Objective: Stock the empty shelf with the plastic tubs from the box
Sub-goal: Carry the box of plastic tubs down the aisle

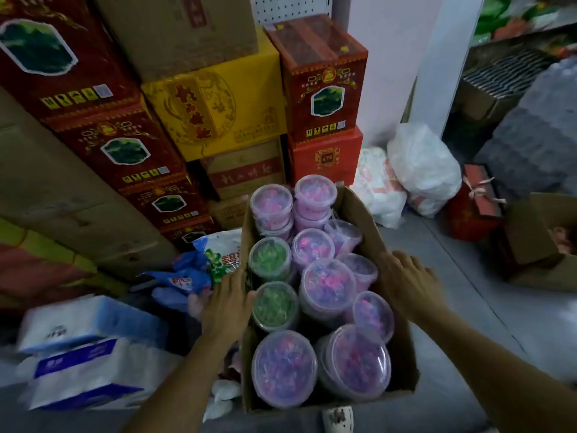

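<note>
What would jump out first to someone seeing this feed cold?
The open cardboard box at bottom centre, packed with clear-lidded plastic tubs, mostly pink and purple, with two green tubs along its left side. The left hand and right hand hold the box's two side walls. Behind, a wall of stacked red cartons and a yellow carton fills the upper left.

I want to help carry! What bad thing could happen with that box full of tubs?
The tubs stacked at the far end stand higher than the box wall, so they might tumble out if it tips. The left hand and right hand only hold the side walls, so thin cardboard could bend. Bags on the floor could trip someone.
</note>
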